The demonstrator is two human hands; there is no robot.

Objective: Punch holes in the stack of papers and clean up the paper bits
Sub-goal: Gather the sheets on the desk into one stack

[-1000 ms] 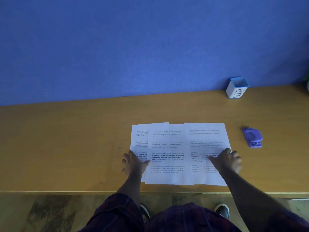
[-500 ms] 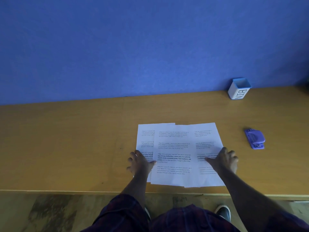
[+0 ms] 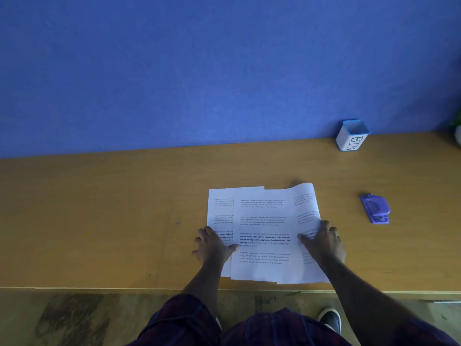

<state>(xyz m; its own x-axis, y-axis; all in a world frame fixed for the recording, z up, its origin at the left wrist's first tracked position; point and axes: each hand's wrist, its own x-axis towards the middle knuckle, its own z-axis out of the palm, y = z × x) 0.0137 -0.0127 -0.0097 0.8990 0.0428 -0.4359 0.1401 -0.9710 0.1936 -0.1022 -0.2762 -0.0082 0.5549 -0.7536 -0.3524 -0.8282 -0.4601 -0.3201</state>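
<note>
Three printed white sheets [image 3: 262, 226] lie overlapped on the wooden desk [image 3: 99, 221] near its front edge. My left hand [image 3: 214, 245] rests flat with spread fingers on the left sheet's lower part. My right hand [image 3: 323, 239] presses on the right sheet [image 3: 305, 203], whose far edge curls up off the desk. A purple hole punch [image 3: 375, 208] lies on the desk to the right of the papers, apart from both hands. No paper bits are visible.
A small white and blue cup marked BIN [image 3: 351, 136] stands at the back right against the blue wall [image 3: 224, 71]. A pale object [image 3: 457, 134] shows at the far right edge. Below the desk's front edge are my legs and a shoe [image 3: 330, 319].
Both hands have slid the outer sheets inward, so the three overlap more. The right sheet's far edge has curled up. The punch and the bin have not moved.
</note>
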